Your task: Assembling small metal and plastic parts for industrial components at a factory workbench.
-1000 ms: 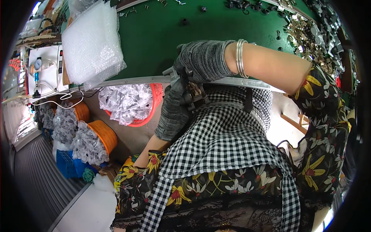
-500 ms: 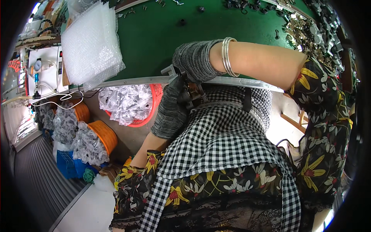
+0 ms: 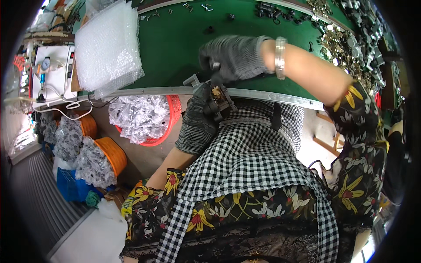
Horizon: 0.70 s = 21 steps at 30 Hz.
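My left hand (image 3: 195, 131), in a dark grey knitted glove, is closed around a dark grey metal assembly (image 3: 224, 101) at the table's front edge. A brass-coloured piece shows inside the assembly, and a light grey metal end (image 3: 191, 81) sticks out on its left. My right hand (image 3: 239, 57), gloved the same way, is just above and behind the assembly, over the green tabletop (image 3: 171, 52). Motion blurs its fingers, which look curled; whether they hold a small part cannot be made out.
Folded bubble wrap (image 3: 109, 48) lies at the table's left. Small screws (image 3: 188, 7), black parts (image 3: 267, 9) and a heap of brass-coloured clips (image 3: 335, 44) lie farther back. Below stand a red basket (image 3: 176, 107) and orange tubs (image 3: 113, 153) of bagged parts. A pressure gauge (image 3: 45, 65) is far left.
My right hand has lifted off the assembly and moved a little right, uncovering the brass-coloured piece. My left hand keeps its hold in nearly the same place. The view has shifted slightly.
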### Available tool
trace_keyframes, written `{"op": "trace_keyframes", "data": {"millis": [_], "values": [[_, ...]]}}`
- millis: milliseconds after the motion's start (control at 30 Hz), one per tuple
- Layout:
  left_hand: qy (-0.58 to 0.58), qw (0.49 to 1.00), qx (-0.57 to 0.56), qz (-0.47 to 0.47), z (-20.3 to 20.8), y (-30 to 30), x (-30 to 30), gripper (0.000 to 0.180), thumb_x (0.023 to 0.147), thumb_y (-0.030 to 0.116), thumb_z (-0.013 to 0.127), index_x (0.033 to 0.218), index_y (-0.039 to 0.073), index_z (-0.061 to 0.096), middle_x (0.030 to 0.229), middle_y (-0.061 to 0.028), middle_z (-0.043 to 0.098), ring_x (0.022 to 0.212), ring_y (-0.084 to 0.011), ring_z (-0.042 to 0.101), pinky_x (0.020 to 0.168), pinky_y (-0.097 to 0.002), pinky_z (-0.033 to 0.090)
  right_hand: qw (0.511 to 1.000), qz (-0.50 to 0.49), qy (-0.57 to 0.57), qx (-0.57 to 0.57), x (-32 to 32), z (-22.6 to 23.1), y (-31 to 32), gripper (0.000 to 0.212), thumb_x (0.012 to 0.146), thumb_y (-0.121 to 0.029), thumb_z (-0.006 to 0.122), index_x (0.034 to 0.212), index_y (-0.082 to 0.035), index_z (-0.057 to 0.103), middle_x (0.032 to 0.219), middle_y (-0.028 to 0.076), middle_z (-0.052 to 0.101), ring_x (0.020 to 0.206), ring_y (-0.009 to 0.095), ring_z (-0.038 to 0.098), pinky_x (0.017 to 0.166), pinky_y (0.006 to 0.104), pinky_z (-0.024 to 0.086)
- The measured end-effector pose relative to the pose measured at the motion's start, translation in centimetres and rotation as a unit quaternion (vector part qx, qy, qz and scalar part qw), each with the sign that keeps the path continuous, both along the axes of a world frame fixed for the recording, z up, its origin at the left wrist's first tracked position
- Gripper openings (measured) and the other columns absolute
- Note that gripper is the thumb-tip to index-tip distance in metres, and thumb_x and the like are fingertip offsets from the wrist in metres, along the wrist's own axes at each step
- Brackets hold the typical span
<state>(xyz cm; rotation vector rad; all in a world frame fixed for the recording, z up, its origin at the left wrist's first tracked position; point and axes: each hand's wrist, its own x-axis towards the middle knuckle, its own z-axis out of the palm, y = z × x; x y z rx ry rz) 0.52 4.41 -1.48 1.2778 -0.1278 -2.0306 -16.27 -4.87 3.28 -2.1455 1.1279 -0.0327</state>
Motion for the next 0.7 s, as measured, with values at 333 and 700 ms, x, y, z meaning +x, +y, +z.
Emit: {"op": "trace_keyframes", "data": {"millis": [333,700], "values": [[0.131,0.986,-0.097,-0.038,-1.2,0.1,0.4,0.041,0.094,0.042,0.05,0.115,0.008,0.052,0.097,-0.0097,0.06,0.086,-0.0206,0.062,0.073,-0.034,0.055,0.984,-0.043,-0.114,-0.129,-0.8,1.3,1.5,0.019,0.077,-0.016,0.069,0.092,-0.006,0.068,0.079,0.011,0.067,0.074,0.026,0.065,0.071,0.0335,0.052],[-0.013,0.999,-0.052,-0.01,-1.3,0.1,0.2,0.041,0.09,0.045,0.055,0.112,0.01,0.052,0.088,-0.0037,0.064,0.071,-0.0134,0.064,0.048,-0.0211,0.043,0.998,0.032,-0.042,0.022,0.7,-2.2,-0.1,0.018,0.075,-0.013,0.066,0.09,-0.003,0.068,0.081,0.014,0.067,0.072,0.029,0.063,0.067,0.0347,0.051]]}}
